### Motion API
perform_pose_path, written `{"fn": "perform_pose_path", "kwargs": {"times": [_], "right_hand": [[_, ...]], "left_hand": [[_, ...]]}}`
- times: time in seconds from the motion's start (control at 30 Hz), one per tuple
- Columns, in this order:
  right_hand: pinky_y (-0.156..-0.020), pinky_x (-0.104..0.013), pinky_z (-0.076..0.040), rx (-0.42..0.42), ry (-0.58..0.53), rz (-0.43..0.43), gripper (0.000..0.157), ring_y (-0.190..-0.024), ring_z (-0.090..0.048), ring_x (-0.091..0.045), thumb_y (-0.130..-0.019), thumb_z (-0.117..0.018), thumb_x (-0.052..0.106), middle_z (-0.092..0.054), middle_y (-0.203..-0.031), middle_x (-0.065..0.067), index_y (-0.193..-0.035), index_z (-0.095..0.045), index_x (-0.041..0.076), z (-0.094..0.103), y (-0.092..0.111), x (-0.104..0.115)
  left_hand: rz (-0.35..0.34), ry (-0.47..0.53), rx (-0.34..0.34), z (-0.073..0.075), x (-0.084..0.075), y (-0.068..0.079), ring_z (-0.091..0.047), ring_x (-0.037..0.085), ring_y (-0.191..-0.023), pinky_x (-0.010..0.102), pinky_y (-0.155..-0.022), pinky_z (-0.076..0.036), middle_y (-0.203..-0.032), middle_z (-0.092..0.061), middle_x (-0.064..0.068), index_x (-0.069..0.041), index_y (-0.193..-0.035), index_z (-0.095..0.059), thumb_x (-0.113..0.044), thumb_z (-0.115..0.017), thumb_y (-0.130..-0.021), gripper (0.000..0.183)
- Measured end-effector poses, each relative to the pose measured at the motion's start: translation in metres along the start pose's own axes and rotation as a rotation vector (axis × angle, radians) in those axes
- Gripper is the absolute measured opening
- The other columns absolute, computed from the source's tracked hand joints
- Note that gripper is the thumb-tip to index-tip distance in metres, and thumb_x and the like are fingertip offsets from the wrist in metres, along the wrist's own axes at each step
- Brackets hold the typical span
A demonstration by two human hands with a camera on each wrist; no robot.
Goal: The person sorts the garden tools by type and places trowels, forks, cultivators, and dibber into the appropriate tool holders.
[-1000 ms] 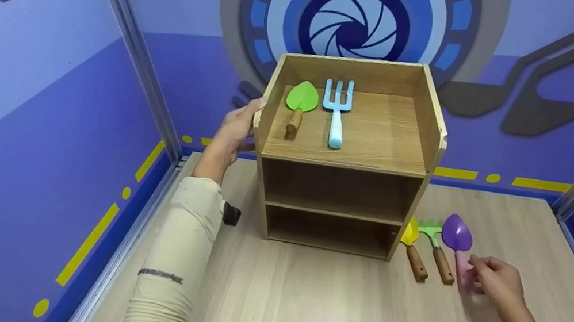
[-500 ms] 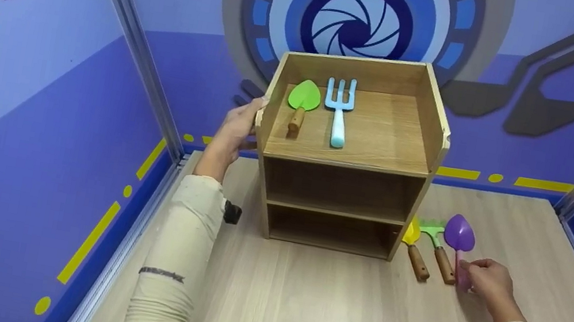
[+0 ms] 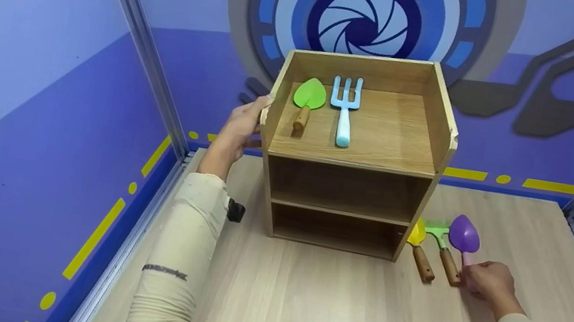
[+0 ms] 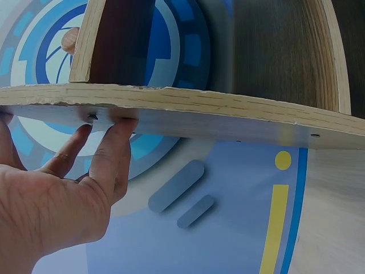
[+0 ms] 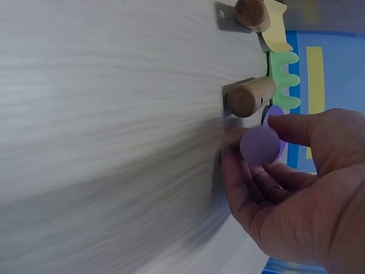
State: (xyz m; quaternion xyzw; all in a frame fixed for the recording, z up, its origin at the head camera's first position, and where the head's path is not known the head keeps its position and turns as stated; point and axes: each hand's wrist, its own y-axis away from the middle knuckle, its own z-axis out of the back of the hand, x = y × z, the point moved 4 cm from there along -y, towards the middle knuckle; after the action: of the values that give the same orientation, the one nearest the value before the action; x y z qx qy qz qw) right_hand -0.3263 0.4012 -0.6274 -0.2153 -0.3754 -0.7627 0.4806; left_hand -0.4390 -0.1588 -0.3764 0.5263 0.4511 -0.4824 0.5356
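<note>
My left hand (image 3: 240, 124) rests against the outer left side of a small wooden shelf (image 3: 342, 214); in the left wrist view its fingertips touch the panel. On the shelf's top lie a green trowel (image 3: 310, 94) with a brown handle and a light-blue hand fork (image 3: 346, 112). At the right, my right hand (image 3: 490, 279) holds the pink handle of a purple toy shovel (image 3: 465, 234) on the table. The right wrist view shows thumb and fingers around that handle (image 5: 259, 145), its round end facing the camera.
Left of the shovel lie a green rake (image 3: 447, 260) and a yellow-bladed tool (image 3: 423, 262), both with brown handles. The shelf partly hides the yellow blade. Two lower compartments face forward. Printed blue walls (image 3: 186, 68) enclose the table (image 3: 320, 312) at back and sides.
My right hand has moved slightly left and closed around the shovel's handle. The left hand stays on the shelf's side. The whole head view has shifted a little.
</note>
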Motion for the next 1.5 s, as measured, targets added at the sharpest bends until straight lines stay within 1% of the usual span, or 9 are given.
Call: {"fn": "perform_pose_path", "kwargs": {"times": [0.13, 0.23, 0.33, 0.47, 0.67, 0.87, 1.03, 1.27, 1.5], "right_hand": [[-0.06, -0.029, -0.054, 0.074, -0.147, -0.04, 0.028, -0.067, -0.057, -0.013, -0.096, -0.062, 0.019, -0.06, -0.07, 0.001, -0.104, -0.064, -0.008, -0.004, -0.002, -0.002], [-0.06, -0.028, -0.057, 0.125, -0.248, -0.065, 0.016, -0.062, -0.058, -0.008, -0.097, -0.061, 0.016, -0.058, -0.062, 0.006, -0.094, -0.062, 0.0, -0.006, -0.003, -0.004], [-0.069, -0.029, -0.064, 0.155, -0.305, -0.084, 0.022, -0.068, -0.064, -0.008, -0.1, -0.062, 0.017, -0.063, -0.07, 0.005, -0.103, -0.061, -0.005, -0.004, -0.004, -0.005], [-0.08, -0.032, -0.067, 0.209, -0.374, -0.11, 0.036, -0.077, -0.069, -0.01, -0.104, -0.062, 0.02, -0.066, -0.083, 0.002, -0.122, -0.054, -0.01, -0.002, -0.006, -0.008], [-0.089, -0.036, -0.066, 0.273, -0.478, -0.143, 0.039, -0.084, -0.072, -0.013, -0.104, -0.065, 0.017, -0.069, -0.092, 0.0, -0.132, -0.053, -0.008, -0.001, -0.008, -0.011], [-0.088, -0.035, -0.066, 0.291, -0.485, -0.139, 0.044, -0.086, -0.073, -0.013, -0.104, -0.067, 0.018, -0.072, -0.094, 0.002, -0.136, -0.052, -0.008, -0.002, -0.009, -0.014], [-0.088, -0.035, -0.066, 0.294, -0.491, -0.101, 0.046, -0.087, -0.075, -0.013, -0.104, -0.067, 0.017, -0.074, -0.094, 0.002, -0.137, -0.054, -0.012, -0.002, -0.007, -0.014], [-0.09, -0.035, -0.066, 0.279, -0.473, -0.096, 0.054, -0.09, -0.077, -0.015, -0.107, -0.062, 0.017, -0.071, -0.099, -0.001, -0.146, -0.043, -0.015, 0.001, -0.005, -0.013], [-0.091, -0.037, -0.066, 0.273, -0.482, -0.09, 0.05, -0.089, -0.079, -0.016, -0.108, -0.06, 0.018, -0.071, -0.098, -0.003, -0.143, -0.044, -0.015, 0.006, -0.004, -0.011]], "left_hand": [[-0.006, -0.016, 0.007, 0.0, 0.001, 0.0, -0.068, 0.027, -0.121, 0.051, -0.108, -0.056, -0.139, -0.066, 0.01, -0.024, -0.148, -0.061, -0.066, -0.063, -0.097, 0.067], [-0.006, -0.021, 0.012, 0.0, 0.002, 0.0, -0.067, 0.028, -0.125, 0.053, -0.111, -0.055, -0.141, -0.066, 0.01, -0.024, -0.148, -0.062, -0.066, -0.062, -0.097, 0.065], [-0.006, -0.019, 0.016, -0.001, 0.001, 0.0, -0.066, 0.029, -0.128, 0.053, -0.111, -0.055, -0.143, -0.065, 0.01, -0.025, -0.147, -0.062, -0.065, -0.062, -0.098, 0.064], [-0.01, -0.01, 0.016, 0.0, 0.0, 0.001, -0.067, 0.029, -0.127, 0.052, -0.111, -0.055, -0.143, -0.065, 0.011, -0.024, -0.148, -0.062, -0.064, -0.062, -0.098, 0.064], [-0.017, 0.002, 0.018, 0.0, 0.0, 0.0, -0.068, 0.029, -0.124, 0.052, -0.108, -0.057, -0.141, -0.067, 0.012, -0.022, -0.148, -0.062, -0.062, -0.062, -0.099, 0.063], [-0.019, 0.004, 0.016, 0.001, 0.0, -0.001, -0.069, 0.028, -0.123, 0.051, -0.107, -0.057, -0.141, -0.067, 0.012, -0.023, -0.147, -0.063, -0.062, -0.063, -0.098, 0.063], [-0.035, 0.011, 0.031, 0.0, -0.001, -0.001, -0.069, 0.029, -0.12, 0.052, -0.107, -0.057, -0.139, -0.067, 0.012, -0.023, -0.145, -0.064, -0.061, -0.062, -0.099, 0.06], [-0.039, 0.01, 0.039, -0.001, 0.001, -0.001, -0.069, 0.028, -0.12, 0.054, -0.11, -0.055, -0.137, -0.068, 0.012, -0.024, -0.146, -0.064, -0.061, -0.062, -0.1, 0.06], [-0.039, 0.005, 0.029, 0.0, 0.001, -0.002, -0.068, 0.029, -0.123, 0.054, -0.111, -0.055, -0.14, -0.067, 0.011, -0.023, -0.147, -0.063, -0.062, -0.062, -0.099, 0.062]]}}
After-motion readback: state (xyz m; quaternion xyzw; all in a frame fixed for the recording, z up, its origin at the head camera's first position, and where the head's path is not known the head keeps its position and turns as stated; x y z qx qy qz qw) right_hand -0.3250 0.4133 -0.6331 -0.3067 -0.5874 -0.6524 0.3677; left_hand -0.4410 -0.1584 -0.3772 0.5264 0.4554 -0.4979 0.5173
